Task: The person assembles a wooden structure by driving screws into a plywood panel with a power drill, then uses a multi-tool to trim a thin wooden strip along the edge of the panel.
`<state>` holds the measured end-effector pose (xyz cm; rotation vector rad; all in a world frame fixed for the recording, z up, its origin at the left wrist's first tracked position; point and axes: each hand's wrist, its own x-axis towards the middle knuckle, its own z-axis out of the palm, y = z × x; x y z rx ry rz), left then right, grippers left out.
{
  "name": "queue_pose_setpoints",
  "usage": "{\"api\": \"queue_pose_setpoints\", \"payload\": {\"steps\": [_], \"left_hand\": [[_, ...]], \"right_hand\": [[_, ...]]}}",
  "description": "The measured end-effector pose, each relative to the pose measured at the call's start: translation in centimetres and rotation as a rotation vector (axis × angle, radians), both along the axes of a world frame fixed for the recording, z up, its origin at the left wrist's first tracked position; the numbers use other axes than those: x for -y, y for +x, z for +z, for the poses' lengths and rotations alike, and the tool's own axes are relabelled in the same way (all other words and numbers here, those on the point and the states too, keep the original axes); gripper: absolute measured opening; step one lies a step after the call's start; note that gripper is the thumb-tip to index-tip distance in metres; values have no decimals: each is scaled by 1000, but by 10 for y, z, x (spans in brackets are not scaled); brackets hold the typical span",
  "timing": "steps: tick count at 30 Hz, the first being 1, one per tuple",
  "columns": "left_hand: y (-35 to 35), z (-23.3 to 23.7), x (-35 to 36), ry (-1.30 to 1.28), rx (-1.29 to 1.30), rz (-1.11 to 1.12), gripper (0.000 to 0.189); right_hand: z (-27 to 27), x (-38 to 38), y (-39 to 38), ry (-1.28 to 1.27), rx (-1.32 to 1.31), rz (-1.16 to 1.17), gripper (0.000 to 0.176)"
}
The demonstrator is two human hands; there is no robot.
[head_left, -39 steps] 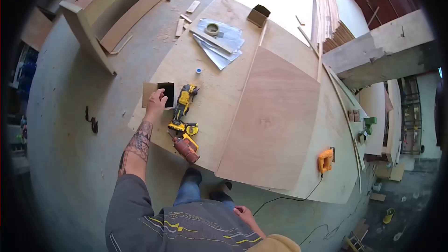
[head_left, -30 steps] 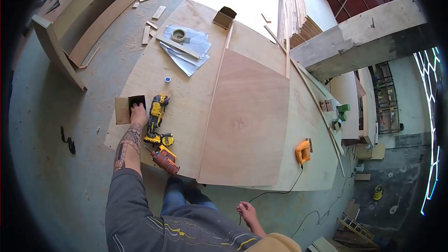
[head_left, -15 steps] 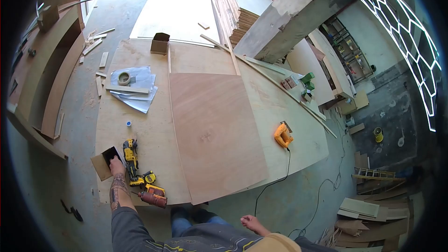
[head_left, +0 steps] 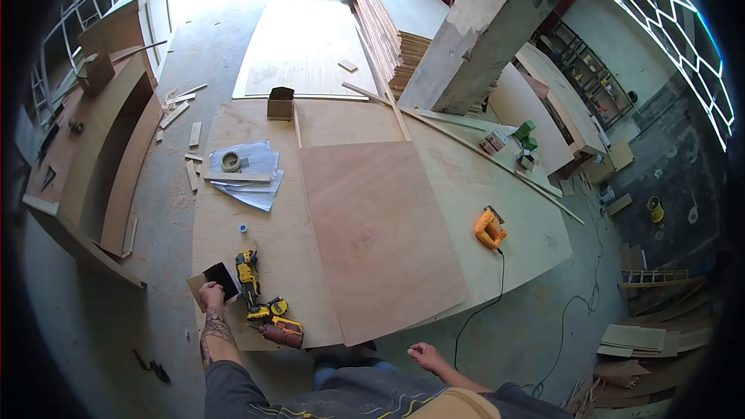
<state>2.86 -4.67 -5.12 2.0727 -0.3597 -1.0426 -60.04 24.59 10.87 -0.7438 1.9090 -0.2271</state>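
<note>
My left hand is at the small open box with a dark inside, at the left edge of the plywood table; its fingers are curled, and what they hold is too small to make out. Just right of the box lie a yellow and black power tool and a red and yellow drill. My right hand hangs near my body, past the table's front edge, with its fingers curled together. A reddish plywood sheet lies across the table's middle.
An orange jigsaw with a cord sits on the right. Papers with a tape roll lie at the left. An open carton stands at the back edge. Long strips cross the back right, near a concrete pillar.
The view has tilted up and shifted, so the table appears lower and further right. My left hand has drawn back from inside the box to its near edge.
</note>
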Motion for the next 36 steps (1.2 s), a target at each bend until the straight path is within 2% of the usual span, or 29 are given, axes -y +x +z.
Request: {"api": "queue_pose_setpoints", "payload": {"steps": [2,4,6,7,9,12,14,15,17,18,20,21,22,23,24,25,26,27,28,29,30,31,33,34,36], "left_hand": [[1,6,-4,-175,-246,186,21],[-3,22,-8,-364,-504,288,24],[-13,45,-13,-462,-647,294,26],[-17,54,-16,-501,-692,315,25],[-35,89,-28,-555,-750,261,25],[-99,187,-56,-583,-823,67,24],[-152,245,-81,-481,-734,-128,23],[-175,270,-96,-431,-697,-296,27],[-215,305,-120,-283,-391,-626,32],[-233,314,-133,-490,-91,-782,30],[-245,295,-158,-636,221,-861,25],[-244,291,-170,-636,217,-862,25],[-236,288,-185,-573,143,-747,23],[-226,283,-202,-508,68,-635,22],[-203,247,-228,-310,36,-546,28],[-181,201,-245,-117,-3,-478,36],[-172,183,-255,-23,38,-525,53],[-167,166,-257,65,83,-576,72],[-167,144,-254,57,69,-608,72],[-171,120,-251,-37,166,-668,86],[-177,96,-246,-140,256,-730,101],[-185,81,-230,-138,256,-753,112],[-201,65,-208,-192,105,-653,96],[-209,56,-198,-130,-16,-583,87],[-222,29,-200,-223,271,-414,68]], "right_hand": [[1,20,15,-92,-42,120,40],[-16,46,33,-170,72,111,40],[-10,82,65,-180,392,-36,40],[8,103,85,-146,454,-25,40],[43,141,127,-68,606,-70,39],[58,187,175,-79,839,-51,42],[71,209,206,-46,947,-112,48],[84,217,218,31,1042,-169,54],[81,215,228,137,1139,-229,59],[67,213,226,195,1164,-180,59],[29,209,211,243,1191,-130,60],[-1,198,193,331,1149,-127,60],[-16,186,176,418,1104,-129,61],[-11,172,160,416,1099,-141,61],[1,156,145,450,982,-36,55],[13,145,130,472,857,44,49],[24,136,121,465,850,20,49],[38,131,115,459,887,-43,41],[46,126,107,447,924,-111,33],[48,121,99,406,966,-116,25],[52,115,94,379,953,-159,25],[57,110,95,315,920,-194,25],[64,104,86,223,932,-247,23],[72,100,84,183,918,-297,23],[92,91,85,89,876,-296,25]]}}
